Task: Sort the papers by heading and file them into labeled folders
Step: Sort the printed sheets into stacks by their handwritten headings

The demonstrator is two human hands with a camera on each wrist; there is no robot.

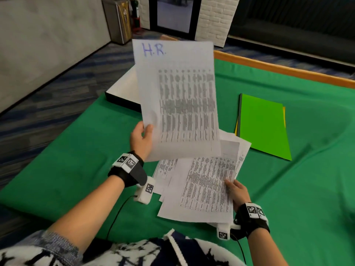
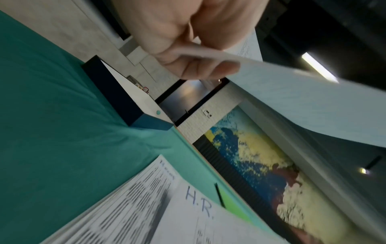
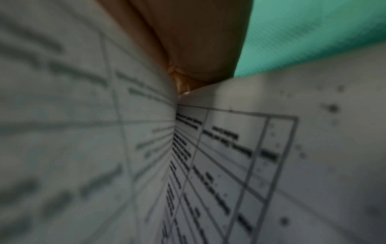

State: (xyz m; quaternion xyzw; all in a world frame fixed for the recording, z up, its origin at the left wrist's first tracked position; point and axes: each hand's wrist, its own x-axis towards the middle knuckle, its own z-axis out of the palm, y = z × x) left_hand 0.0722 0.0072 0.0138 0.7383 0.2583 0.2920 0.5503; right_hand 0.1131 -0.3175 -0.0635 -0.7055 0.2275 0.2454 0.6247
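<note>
My left hand (image 1: 146,129) pinches the lower left edge of a printed sheet headed "H.R." (image 1: 178,96) and holds it upright above the table. The left wrist view shows the thumb and fingers of that hand (image 2: 208,66) clamped on this sheet (image 2: 313,107). A loose pile of printed papers (image 1: 201,189) lies on the green cloth in front of me, and another "H.R." sheet (image 2: 198,204) shows in it. My right hand (image 1: 231,186) grips the right edge of the pile's top sheet, thumb on top. In the right wrist view that sheet (image 3: 62,115) curls up off the one below (image 3: 271,156).
A bright green folder (image 1: 263,127) lies closed to the right of the pile, with a yellow one (image 1: 236,124) peeking out beneath it. A flat white box with dark sides (image 1: 123,89) sits at the table's far left corner. Green cloth (image 1: 307,189) covers the table.
</note>
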